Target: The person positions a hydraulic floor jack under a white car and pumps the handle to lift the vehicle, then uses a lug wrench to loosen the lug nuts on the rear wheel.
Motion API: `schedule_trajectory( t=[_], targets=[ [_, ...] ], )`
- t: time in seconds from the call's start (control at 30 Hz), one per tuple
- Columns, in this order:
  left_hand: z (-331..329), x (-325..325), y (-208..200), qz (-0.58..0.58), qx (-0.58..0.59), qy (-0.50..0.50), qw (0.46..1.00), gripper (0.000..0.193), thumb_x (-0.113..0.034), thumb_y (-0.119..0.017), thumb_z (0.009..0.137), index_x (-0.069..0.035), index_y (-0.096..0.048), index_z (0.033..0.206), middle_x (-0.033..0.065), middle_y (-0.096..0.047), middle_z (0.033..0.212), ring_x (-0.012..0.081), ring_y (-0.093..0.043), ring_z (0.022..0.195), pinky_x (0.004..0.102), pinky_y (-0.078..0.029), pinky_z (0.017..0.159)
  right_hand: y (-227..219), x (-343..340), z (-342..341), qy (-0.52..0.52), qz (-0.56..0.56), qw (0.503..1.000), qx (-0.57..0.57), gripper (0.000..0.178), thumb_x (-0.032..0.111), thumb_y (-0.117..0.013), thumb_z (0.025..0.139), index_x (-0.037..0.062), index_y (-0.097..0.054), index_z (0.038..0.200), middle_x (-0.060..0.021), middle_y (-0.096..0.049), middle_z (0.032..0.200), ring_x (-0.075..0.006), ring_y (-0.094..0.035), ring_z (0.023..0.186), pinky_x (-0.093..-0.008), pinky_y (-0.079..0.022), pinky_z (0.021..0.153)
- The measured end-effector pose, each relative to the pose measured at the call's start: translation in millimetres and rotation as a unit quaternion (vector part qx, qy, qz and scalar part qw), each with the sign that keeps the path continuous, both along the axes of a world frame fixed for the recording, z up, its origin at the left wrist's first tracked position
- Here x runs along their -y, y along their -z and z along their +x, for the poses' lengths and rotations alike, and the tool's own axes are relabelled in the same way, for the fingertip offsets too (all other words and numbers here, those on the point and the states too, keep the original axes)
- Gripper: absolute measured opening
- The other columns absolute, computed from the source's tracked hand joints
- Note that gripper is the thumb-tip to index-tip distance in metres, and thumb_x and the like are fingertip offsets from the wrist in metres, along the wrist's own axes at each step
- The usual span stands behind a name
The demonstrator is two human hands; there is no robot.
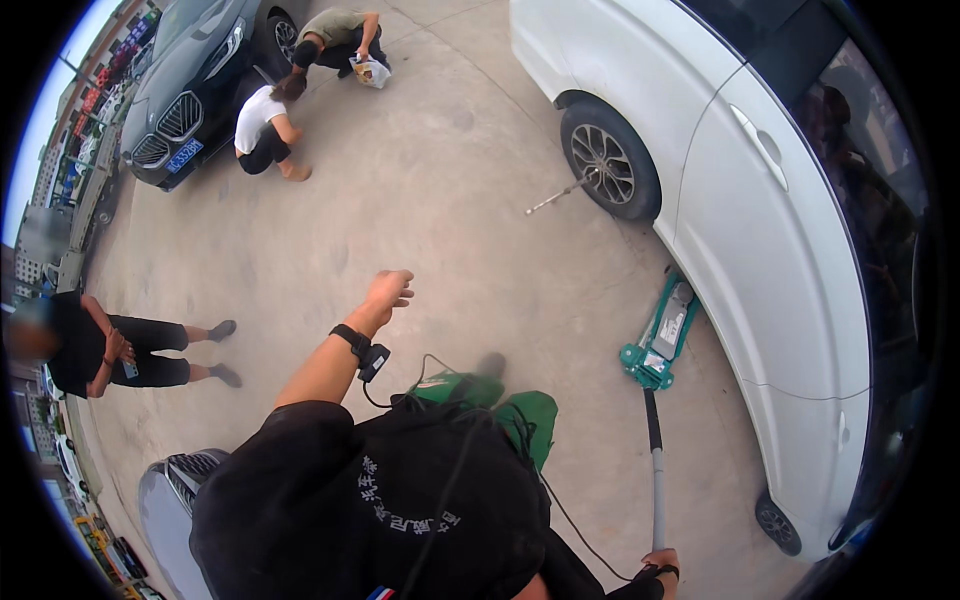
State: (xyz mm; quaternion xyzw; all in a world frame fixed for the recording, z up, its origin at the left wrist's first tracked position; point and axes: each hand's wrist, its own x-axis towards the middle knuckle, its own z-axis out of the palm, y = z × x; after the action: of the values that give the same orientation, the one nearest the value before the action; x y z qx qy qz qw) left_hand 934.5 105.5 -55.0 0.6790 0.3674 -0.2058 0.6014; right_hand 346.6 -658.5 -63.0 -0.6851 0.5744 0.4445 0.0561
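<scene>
The right hand (660, 560) closes around the end of the long handle (655, 480) of the green floor jack (660, 335), which sits under the white car's (760, 250) sill. The left hand (388, 290) hangs loosely spread, holding nothing. Pumping should be slow and full, watching the saddle.

A black short-sleeved shirt (400, 500) is worn, with pale lettering printed in an arc across it and a small red, white and blue patch at its lower hem. Green trousers (500, 405) are seen beyond the shirt. Behind the fingers of the left hand (388, 290), a black strap (350, 340) is fastened round the wrist, with a small black device (373, 362) fixed to it. From this device a thin black cable (420, 372) is led back to the shirt. A dark band (668, 571) is worn behind the fingers of the right hand (660, 560).
</scene>
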Motion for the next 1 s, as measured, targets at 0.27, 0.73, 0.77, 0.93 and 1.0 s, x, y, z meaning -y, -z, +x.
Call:
schedule_trajectory(
  t=[0.27,0.73,0.77,0.93,1.0],
  targets=[
    [75.5,47.7,49.1,0.0,-0.051,0.073,0.996,0.026,-0.027,-0.059,0.089,-0.003,-0.057,0.101,0.007,-0.059,0.096,0.0215,-0.063,0.086,0.0365,-0.049,0.071,-33.1,-76.8,106.2,-0.126,-0.12,0.984,0.02,0.018,0.013,-0.067,0.074,0.0012,-0.069,0.087,-0.0173,-0.07,0.084,-0.0329,-0.07,0.079,-0.0411,-0.057,0.069],
    [222.0,266.6,6.0,0.069,-0.043,0.309,0.948,0.043,-0.028,-0.057,0.091,0.001,-0.054,0.123,0.0141,-0.06,0.115,0.026,-0.064,0.098,0.034,-0.05,0.076,90.8,-43.2,193.8,0.024,-0.048,0.999,0.007,0.023,0.021,-0.065,0.083,0.0065,-0.065,0.101,-0.0132,-0.071,0.103,-0.0289,-0.07,0.097,-0.0396,-0.056,0.083],
    [241.6,296.8,-1.3,0.064,-0.047,0.325,0.942,0.04,-0.026,-0.056,0.091,0.001,-0.055,0.121,0.0124,-0.06,0.112,0.0242,-0.064,0.096,0.0336,-0.05,0.074,82.6,-31.3,214.0,0.024,-0.047,0.999,0.01,0.024,0.021,-0.065,0.083,0.0063,-0.064,0.102,-0.0135,-0.071,0.102,-0.029,-0.07,0.097,-0.0399,-0.057,0.082],
    [239.5,407.3,41.0,0.058,-0.081,0.426,0.899,0.036,-0.024,-0.058,0.09,0.0,-0.056,0.117,0.009,-0.061,0.105,0.0202,-0.063,0.091,0.0316,-0.049,0.071,124.3,-25.8,218.0,0.035,-0.051,0.998,-0.003,0.023,0.02,-0.063,0.085,0.0059,-0.059,0.103,-0.0143,-0.071,0.098,-0.0301,-0.07,0.095,-0.0404,-0.057,0.081],
    [249.4,449.7,60.6,0.051,-0.095,0.463,0.88,0.037,-0.024,-0.058,0.089,0.0,-0.056,0.117,0.0088,-0.061,0.105,0.0201,-0.063,0.091,0.0313,-0.049,0.071,138.5,-18.0,231.3,0.028,-0.057,0.998,-0.007,0.022,0.019,-0.062,0.085,0.006,-0.059,0.103,-0.0143,-0.071,0.097,-0.0303,-0.07,0.093,-0.0404,-0.057,0.08]
  ],
)
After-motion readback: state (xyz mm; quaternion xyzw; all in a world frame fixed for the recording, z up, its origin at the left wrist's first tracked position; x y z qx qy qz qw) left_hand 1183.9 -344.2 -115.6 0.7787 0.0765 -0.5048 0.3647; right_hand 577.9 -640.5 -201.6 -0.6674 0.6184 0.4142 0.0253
